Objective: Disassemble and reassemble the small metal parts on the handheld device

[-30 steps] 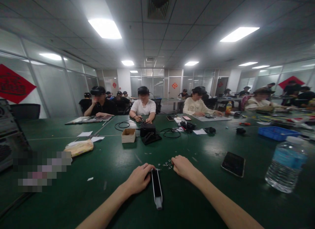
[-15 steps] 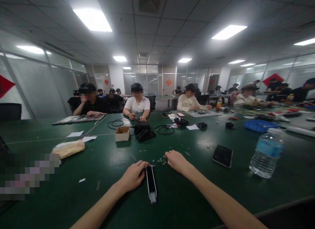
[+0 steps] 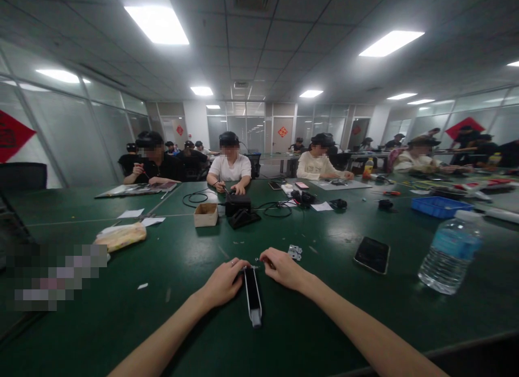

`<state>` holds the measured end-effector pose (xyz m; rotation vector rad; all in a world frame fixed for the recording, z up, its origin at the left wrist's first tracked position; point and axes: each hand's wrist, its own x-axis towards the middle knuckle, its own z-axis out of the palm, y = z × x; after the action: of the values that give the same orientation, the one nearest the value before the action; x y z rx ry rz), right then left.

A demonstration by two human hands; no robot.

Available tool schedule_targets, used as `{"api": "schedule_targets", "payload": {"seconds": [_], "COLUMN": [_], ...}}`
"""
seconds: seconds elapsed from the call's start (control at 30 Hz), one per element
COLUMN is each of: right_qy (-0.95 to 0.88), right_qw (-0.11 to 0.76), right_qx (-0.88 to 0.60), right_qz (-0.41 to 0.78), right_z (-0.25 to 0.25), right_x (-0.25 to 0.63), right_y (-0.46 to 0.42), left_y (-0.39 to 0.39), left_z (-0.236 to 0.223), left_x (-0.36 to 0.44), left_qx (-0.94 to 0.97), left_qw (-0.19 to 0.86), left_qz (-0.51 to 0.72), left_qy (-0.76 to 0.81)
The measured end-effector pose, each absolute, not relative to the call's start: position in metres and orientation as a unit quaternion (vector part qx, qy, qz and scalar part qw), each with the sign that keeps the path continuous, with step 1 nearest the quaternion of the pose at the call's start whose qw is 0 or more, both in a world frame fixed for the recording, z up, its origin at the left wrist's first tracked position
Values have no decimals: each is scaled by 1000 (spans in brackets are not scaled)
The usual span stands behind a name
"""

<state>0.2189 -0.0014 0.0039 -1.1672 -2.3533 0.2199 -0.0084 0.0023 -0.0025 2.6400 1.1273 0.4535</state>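
As I read the head feed, a slim black-and-white bar (image 3: 253, 297) lies lengthwise on the green tabletop (image 3: 324, 317), toward the near edge, pale tip pointing at me. Left hand (image 3: 222, 284) has its fingers (image 3: 239, 271) curled narrow over the bar's far end, apparently gripping it. Right hand (image 3: 284, 270) sits just beside that end, fingertips (image 3: 265, 262) drawn in narrow; can't tell if they pinch anything. A small metal hinge plate (image 3: 295, 252) lies just right of them. Further right: a black phone (image 3: 372, 255) and a water bottle (image 3: 451, 264). Ahead: a cardboard box (image 3: 206, 215) and a black unit (image 3: 237, 205) with cables. Left: a plastic-wrapped bag (image 3: 120, 237).
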Motion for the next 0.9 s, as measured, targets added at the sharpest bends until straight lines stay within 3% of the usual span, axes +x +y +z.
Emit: {"api": "schedule_targets", "payload": {"seconds": [0.33, 0.53, 0.9], "right_qy": [-829, -813, -846], "right_qw": [315, 328, 256], "right_qx": [-434, -459, -443], "right_qz": [161, 142, 147], "right_z": [-6, -8, -2], "right_x": [210, 208, 211], "right_y": [-2, -1, -7], "left_y": [2, 1, 1], "left_z": [-5, -4, -4], "left_x": [-9, -8, -10], "left_qx": [901, 900, 898], "left_qw": [115, 118, 127], "left_qz": [170, 168, 165], "left_qy": [383, 385, 388]}}
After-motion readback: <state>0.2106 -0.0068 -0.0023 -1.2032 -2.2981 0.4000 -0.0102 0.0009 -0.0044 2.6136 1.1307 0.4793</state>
